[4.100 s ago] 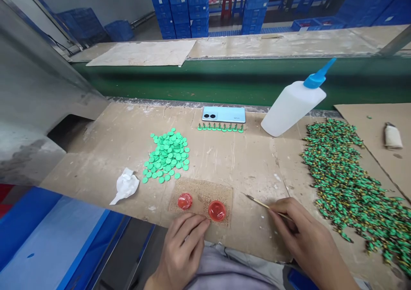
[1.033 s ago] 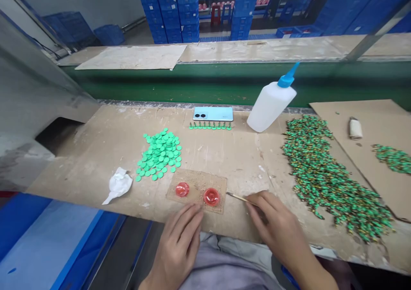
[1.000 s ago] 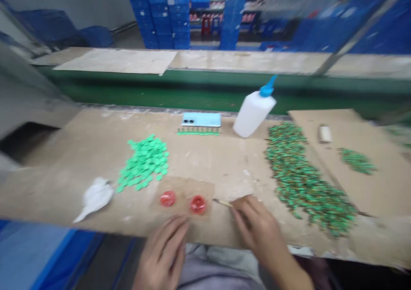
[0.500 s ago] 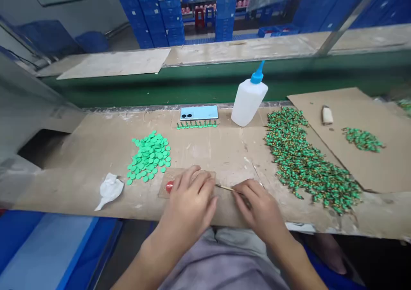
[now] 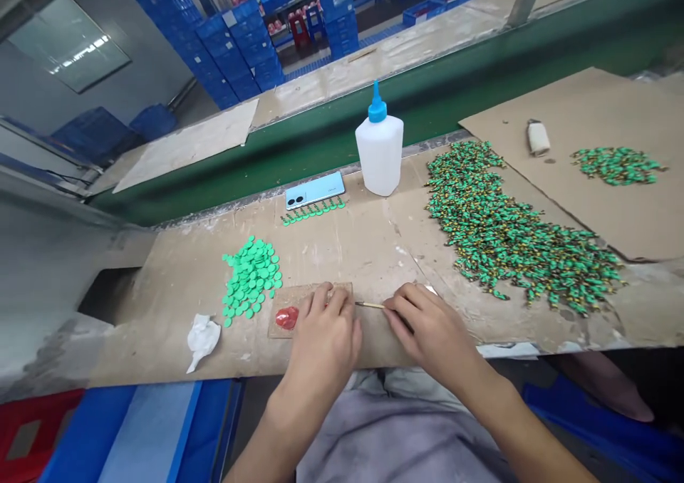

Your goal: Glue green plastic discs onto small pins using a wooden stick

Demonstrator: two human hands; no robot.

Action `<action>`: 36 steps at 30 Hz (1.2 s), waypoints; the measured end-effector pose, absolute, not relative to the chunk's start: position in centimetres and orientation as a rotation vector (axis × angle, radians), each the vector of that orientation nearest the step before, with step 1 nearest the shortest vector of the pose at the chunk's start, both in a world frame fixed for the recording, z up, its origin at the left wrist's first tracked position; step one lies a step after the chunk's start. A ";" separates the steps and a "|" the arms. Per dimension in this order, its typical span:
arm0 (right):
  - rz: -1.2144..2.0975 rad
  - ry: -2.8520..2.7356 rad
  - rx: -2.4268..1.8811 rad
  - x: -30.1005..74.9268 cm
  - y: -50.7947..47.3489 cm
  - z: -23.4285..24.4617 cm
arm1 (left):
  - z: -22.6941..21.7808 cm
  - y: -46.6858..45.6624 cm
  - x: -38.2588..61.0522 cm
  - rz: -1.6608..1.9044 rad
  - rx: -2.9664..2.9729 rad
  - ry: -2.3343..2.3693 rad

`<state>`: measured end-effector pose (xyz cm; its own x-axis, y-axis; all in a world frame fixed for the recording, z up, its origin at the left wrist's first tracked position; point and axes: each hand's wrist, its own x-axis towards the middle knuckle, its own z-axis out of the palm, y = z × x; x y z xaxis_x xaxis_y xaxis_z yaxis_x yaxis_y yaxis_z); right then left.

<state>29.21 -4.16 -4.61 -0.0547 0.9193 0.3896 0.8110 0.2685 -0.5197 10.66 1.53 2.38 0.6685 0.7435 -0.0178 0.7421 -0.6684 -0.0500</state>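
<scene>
My left hand (image 5: 327, 333) lies over a clear plate (image 5: 281, 332) that has a glossy red blob (image 5: 287, 318) on it. Its fingers are bent and close together, and they hide whatever is under them. Between the thumb and fingers of my right hand (image 5: 427, 323) is a thin paintbrush (image 5: 372, 305), its dark end pointing left at my left hand. Beyond the plate, small green figures (image 5: 314, 212) stand on discs in a row along a light blue phone (image 5: 315, 189). Loose green discs (image 5: 251, 278) are heaped to the left.
A white squeeze bottle (image 5: 380, 154) with a blue nozzle stands behind my hands. A large heap of green-and-dark figures (image 5: 507, 234) spreads at the right. Cardboard (image 5: 598, 112) there carries a smaller pile (image 5: 617, 166) and a whitish roll (image 5: 538, 138). Crumpled tissue (image 5: 203, 340) lies at the left.
The view has tilted and shifted, so the bench now runs at a slant. My hands keep their places by the plate, with the paintbrush still in my right hand. More of the red blob shows.
</scene>
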 end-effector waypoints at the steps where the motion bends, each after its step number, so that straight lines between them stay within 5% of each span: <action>1: 0.214 -1.880 -1.560 29.2 -4.2 -4.6 | 2.4 1.6 10.6 0.063 -2.835 -1.268; 36: 0.287 -1.685 -1.437 32.3 -6.9 -2.9 | 2.5 2.5 9.4 -0.146 -3.080 -1.484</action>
